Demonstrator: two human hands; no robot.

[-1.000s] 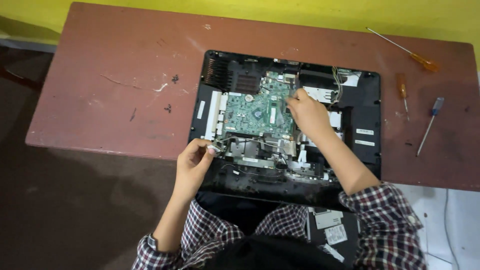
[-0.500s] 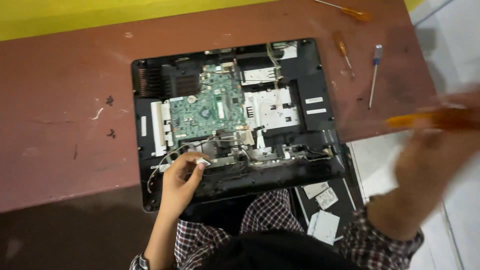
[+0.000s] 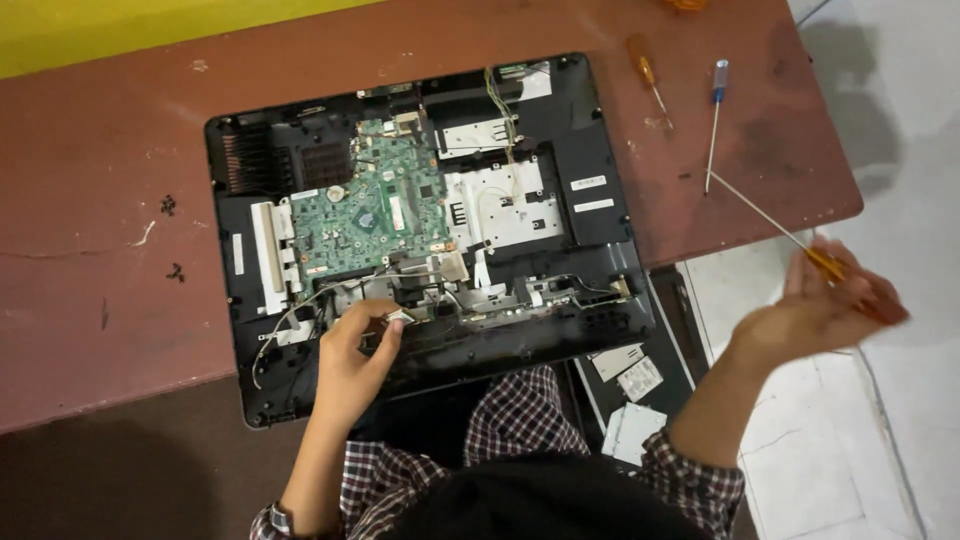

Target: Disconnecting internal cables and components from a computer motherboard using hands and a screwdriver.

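Note:
An opened black computer chassis (image 3: 590, 215) lies on a reddish-brown table (image 3: 120, 170), its green circuit board (image 3: 375, 210) and silver metal plates (image 3: 500, 205) exposed. My left hand (image 3: 350, 355) rests on the chassis's near edge, fingers pinching a small connector among loose wires. My right hand (image 3: 820, 305) is raised off the table's right end, gripping a long screwdriver with an orange handle (image 3: 765, 222) whose thin shaft points up-left over the table corner.
Two more screwdrivers lie on the table at the right: an orange-handled one (image 3: 645, 70) and a blue-handled one (image 3: 715, 110). A dark panel with white parts (image 3: 630, 385) sits below the table edge. Pale tiled floor (image 3: 880, 440) lies to the right.
My right hand left the circuit board, swung out right and picked up the long orange-handled screwdriver. The view shifted right. My left hand stayed on the chassis's near edge.

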